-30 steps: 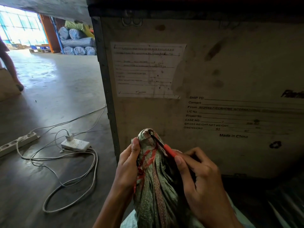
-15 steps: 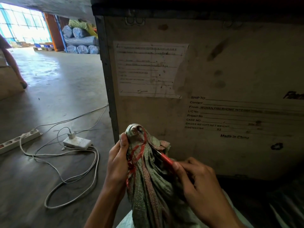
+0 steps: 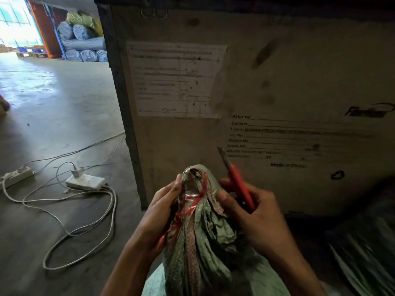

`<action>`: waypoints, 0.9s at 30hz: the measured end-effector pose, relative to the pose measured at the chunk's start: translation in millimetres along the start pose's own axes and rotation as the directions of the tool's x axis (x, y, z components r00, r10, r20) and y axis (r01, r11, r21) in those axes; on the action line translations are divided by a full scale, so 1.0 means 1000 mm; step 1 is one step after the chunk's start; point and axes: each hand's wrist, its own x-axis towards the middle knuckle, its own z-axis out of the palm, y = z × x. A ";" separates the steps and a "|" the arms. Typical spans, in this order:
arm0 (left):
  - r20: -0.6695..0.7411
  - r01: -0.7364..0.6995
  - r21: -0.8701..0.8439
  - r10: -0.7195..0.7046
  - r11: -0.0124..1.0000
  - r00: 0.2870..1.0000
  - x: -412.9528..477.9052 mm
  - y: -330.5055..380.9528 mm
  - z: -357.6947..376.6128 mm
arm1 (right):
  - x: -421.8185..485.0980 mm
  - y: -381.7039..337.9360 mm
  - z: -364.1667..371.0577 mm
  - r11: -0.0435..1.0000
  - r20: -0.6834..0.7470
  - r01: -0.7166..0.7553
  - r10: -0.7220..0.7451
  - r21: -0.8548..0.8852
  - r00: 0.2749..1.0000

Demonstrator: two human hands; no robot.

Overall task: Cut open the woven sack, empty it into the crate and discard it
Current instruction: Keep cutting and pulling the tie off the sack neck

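My left fingers [image 3: 168, 193] are curled round the gathered neck of the woven sack [image 3: 203, 236], the thumb up near its knotted top; the left hand [image 3: 158, 212] grips it from the left side, low in the middle of the frame. My right fingers [image 3: 254, 195] are clamped on the red handle of a cutter [image 3: 239, 186]; the right hand [image 3: 256, 221] holds it just right of the neck, with the thumb lying against the sack's cloth. The blade slants up and to the left, its tip clear of the sack and set against the wall behind (whether the edge touches anything I cannot tell; it is blurred).

The sack stands upright between both hands, green-grey with a reddish woven stripe down its front; a red tie [image 3: 188, 207] winds round the neck and trails down its left side; the body widens toward the bottom edge of the frame.

Right behind the sack rises the crate [image 3: 288, 71], filling the centre and right; a worn paper label [image 3: 175, 80] sits on its upper left, and printed shipping lines run to the right of that.

At the left lies the concrete floor [image 3: 53, 107]; two white power strips [image 3: 85, 181] rest there, with a pale cable [image 3: 85, 227] looping below them. In the upper left corner wrapped rolls [image 3: 81, 37] are stacked beside a bright opening. The lower right is dark, with pale streaks too blurred to name.
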 end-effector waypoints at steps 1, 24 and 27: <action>0.010 -0.027 0.043 0.027 0.999 1.000 -0.001 -0.001 0.002 | -0.001 -0.001 0.000 1.000 0.024 -0.005 0.005 -0.003 1.000; 0.374 -0.165 0.360 0.020 0.918 0.927 -0.016 0.016 -0.002 | 0.006 0.006 -0.034 0.988 -0.054 -0.045 0.054 0.148 0.997; 0.356 -0.109 0.275 0.005 0.955 0.935 -0.013 0.017 -0.005 | 0.008 0.008 -0.029 0.987 -0.090 -0.016 0.031 0.163 0.995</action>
